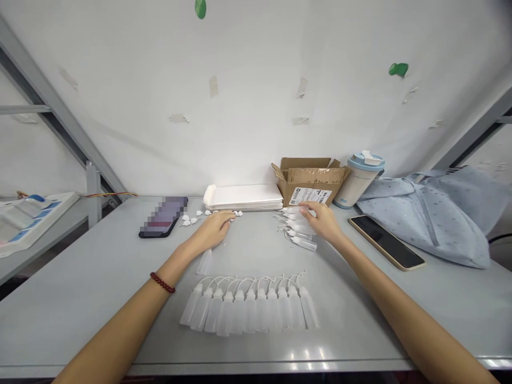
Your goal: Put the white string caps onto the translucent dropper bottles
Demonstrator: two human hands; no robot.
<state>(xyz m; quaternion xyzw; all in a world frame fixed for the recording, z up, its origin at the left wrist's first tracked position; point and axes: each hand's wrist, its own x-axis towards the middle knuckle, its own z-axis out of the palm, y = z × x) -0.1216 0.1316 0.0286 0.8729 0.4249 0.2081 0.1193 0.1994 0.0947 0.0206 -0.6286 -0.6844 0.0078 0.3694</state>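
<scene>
My left hand point(216, 226) reaches to a loose row of small white caps point(193, 220) near the back of the table. Its fingers are bent together over the caps at the right end, and what they hold is hidden. Below that palm lies one translucent squeeze bottle point(205, 262). My right hand point(323, 223) is at a pile of similar bottles point(304, 244) with thin strings, thumb and index finger apart at the top ones. Closer to me, several translucent bottles point(250, 314) lie side by side, with white tops and looped strings.
Behind my hands are a stack of white trays or boxes point(244, 197), an open cardboard box point(312, 184) and a blue-lidded cup point(358, 181). A phone point(164, 217) lies left; another phone point(386, 242) and a pale blue cloth bag point(424, 213) lie right. A wall point(256, 133) bounds the back.
</scene>
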